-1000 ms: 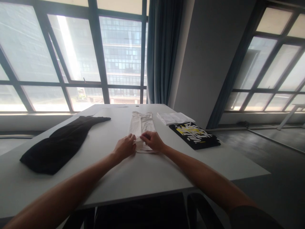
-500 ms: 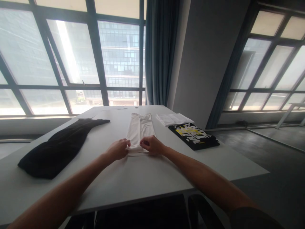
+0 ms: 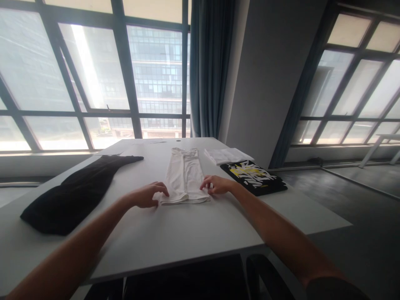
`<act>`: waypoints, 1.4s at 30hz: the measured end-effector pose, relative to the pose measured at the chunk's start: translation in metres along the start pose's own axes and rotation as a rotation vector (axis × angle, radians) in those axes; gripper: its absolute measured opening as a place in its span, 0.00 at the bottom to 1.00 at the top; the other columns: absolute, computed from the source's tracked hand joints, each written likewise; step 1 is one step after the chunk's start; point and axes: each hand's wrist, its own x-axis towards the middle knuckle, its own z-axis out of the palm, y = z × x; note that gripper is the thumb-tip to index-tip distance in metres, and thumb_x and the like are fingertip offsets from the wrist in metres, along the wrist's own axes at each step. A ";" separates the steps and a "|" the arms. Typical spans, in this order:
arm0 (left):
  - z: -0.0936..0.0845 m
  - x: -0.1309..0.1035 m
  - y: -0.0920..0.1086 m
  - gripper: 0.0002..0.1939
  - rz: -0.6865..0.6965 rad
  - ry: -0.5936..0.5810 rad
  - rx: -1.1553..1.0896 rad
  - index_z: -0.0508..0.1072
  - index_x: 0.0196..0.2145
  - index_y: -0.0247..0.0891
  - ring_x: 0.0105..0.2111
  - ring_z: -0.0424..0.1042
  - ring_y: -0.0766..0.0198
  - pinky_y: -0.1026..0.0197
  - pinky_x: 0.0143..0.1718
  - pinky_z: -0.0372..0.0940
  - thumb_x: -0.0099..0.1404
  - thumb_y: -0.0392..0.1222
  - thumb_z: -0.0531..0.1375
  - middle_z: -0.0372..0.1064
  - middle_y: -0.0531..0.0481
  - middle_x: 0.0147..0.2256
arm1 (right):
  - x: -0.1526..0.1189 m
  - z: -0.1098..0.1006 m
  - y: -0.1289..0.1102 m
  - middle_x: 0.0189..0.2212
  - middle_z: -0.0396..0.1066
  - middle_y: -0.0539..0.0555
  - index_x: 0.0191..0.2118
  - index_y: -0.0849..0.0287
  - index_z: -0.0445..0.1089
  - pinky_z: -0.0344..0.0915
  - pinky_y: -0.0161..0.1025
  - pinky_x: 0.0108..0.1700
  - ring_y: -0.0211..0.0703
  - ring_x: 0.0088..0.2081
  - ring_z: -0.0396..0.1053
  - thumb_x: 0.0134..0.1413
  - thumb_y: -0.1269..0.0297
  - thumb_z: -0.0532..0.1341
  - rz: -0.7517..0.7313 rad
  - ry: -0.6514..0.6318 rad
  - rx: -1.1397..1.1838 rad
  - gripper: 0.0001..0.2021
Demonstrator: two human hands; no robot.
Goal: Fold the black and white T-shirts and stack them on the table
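A: One white table [image 3: 175, 237] under everything, biggest thing on my feed. Next size down?
B: Dark garment [image 3: 68, 196], loose on the left, well apart from the hands. Not blocking.
A: Piece in work?
B: White garment [image 3: 187, 171], mid-table, laid out as a long strip, creased. Step in hand, my read from out here: squaring its near end.
A: Anything in the way?
B: Black printed cloth [image 3: 254, 179], right side, near the right wrist; I'd watch for a brush. Folded white cloth [image 3: 228, 155] beyond it, clear of the hands.
A: Hands?
B: Apart, garment between. Left hand [image 3: 146, 196] at its near left corner, right hand [image 3: 217, 185] at its right edge. Fingers loosely curled, nothing pinched that I see. Pressing or not, can't tell.
A: Next move calls for?
B: Steering this, I'd want an even hold on both corners of the near hem [image 3: 175, 201]; layers look slightly offset.
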 end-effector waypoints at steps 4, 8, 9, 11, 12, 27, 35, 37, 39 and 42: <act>0.013 0.006 -0.012 0.10 0.007 0.105 0.028 0.78 0.41 0.41 0.55 0.69 0.55 0.50 0.58 0.62 0.64 0.42 0.59 0.71 0.42 0.55 | -0.003 0.002 0.001 0.42 0.69 0.55 0.40 0.58 0.81 0.67 0.31 0.37 0.34 0.33 0.69 0.42 0.76 0.66 -0.077 -0.073 0.080 0.16; 0.018 0.009 -0.020 0.12 0.039 0.135 -0.029 0.79 0.38 0.41 0.54 0.71 0.56 0.50 0.58 0.63 0.67 0.46 0.57 0.74 0.43 0.52 | -0.005 0.000 0.003 0.39 0.70 0.54 0.33 0.61 0.81 0.67 0.32 0.38 0.34 0.33 0.69 0.43 0.75 0.66 -0.106 -0.085 0.134 0.09; 0.017 0.009 -0.021 0.12 0.044 0.129 -0.048 0.79 0.38 0.41 0.53 0.71 0.57 0.50 0.58 0.63 0.67 0.48 0.58 0.75 0.43 0.51 | -0.006 -0.001 0.004 0.38 0.70 0.54 0.32 0.62 0.81 0.67 0.32 0.38 0.35 0.33 0.68 0.43 0.75 0.66 -0.102 -0.084 0.126 0.08; 0.014 0.007 -0.020 0.13 0.047 0.113 -0.079 0.80 0.38 0.42 0.52 0.72 0.57 0.51 0.57 0.64 0.66 0.50 0.59 0.76 0.43 0.50 | -0.009 -0.005 0.007 0.36 0.71 0.54 0.31 0.62 0.81 0.66 0.32 0.38 0.35 0.33 0.68 0.42 0.76 0.65 -0.086 -0.100 0.104 0.08; 0.012 0.006 -0.020 0.13 0.048 0.102 -0.088 0.80 0.38 0.42 0.52 0.73 0.57 0.51 0.56 0.64 0.66 0.51 0.59 0.76 0.43 0.50 | -0.011 -0.008 0.008 0.36 0.71 0.54 0.31 0.62 0.81 0.66 0.32 0.37 0.35 0.32 0.68 0.42 0.76 0.66 -0.073 -0.114 0.095 0.08; 0.016 0.009 -0.009 0.19 0.058 0.132 -0.172 0.78 0.42 0.39 0.47 0.75 0.57 0.54 0.52 0.67 0.68 0.56 0.56 0.77 0.42 0.46 | -0.015 -0.011 0.003 0.43 0.73 0.57 0.32 0.62 0.77 0.65 0.35 0.45 0.42 0.42 0.70 0.45 0.74 0.65 -0.096 -0.059 0.048 0.05; -0.010 -0.001 0.021 0.20 -0.003 -0.068 -0.520 0.76 0.33 0.35 0.30 0.72 0.62 0.60 0.35 0.68 0.59 0.58 0.64 0.76 0.48 0.29 | -0.036 -0.035 -0.003 0.30 0.73 0.50 0.34 0.63 0.71 0.66 0.34 0.38 0.38 0.33 0.69 0.42 0.51 0.71 -0.013 -0.328 0.600 0.20; -0.011 0.003 0.028 0.21 -0.005 -0.060 -0.718 0.76 0.32 0.35 0.29 0.72 0.62 0.60 0.34 0.68 0.55 0.58 0.67 0.75 0.48 0.28 | -0.033 -0.037 -0.007 0.29 0.72 0.51 0.33 0.63 0.70 0.66 0.34 0.36 0.38 0.32 0.69 0.39 0.50 0.73 -0.058 -0.314 0.728 0.23; -0.009 0.014 0.029 0.23 -0.028 0.164 -0.885 0.77 0.34 0.34 0.30 0.73 0.61 0.59 0.35 0.69 0.54 0.58 0.69 0.75 0.47 0.29 | -0.022 -0.034 -0.008 0.30 0.72 0.51 0.34 0.62 0.70 0.66 0.33 0.35 0.37 0.31 0.68 0.38 0.49 0.74 -0.096 -0.073 0.820 0.24; 0.004 0.035 0.015 0.28 -0.154 0.593 -1.020 0.75 0.44 0.35 0.33 0.75 0.59 0.55 0.39 0.70 0.55 0.61 0.66 0.76 0.45 0.34 | 0.004 -0.021 -0.001 0.33 0.73 0.51 0.41 0.59 0.70 0.67 0.32 0.34 0.36 0.31 0.68 0.48 0.47 0.69 0.040 0.430 0.844 0.22</act>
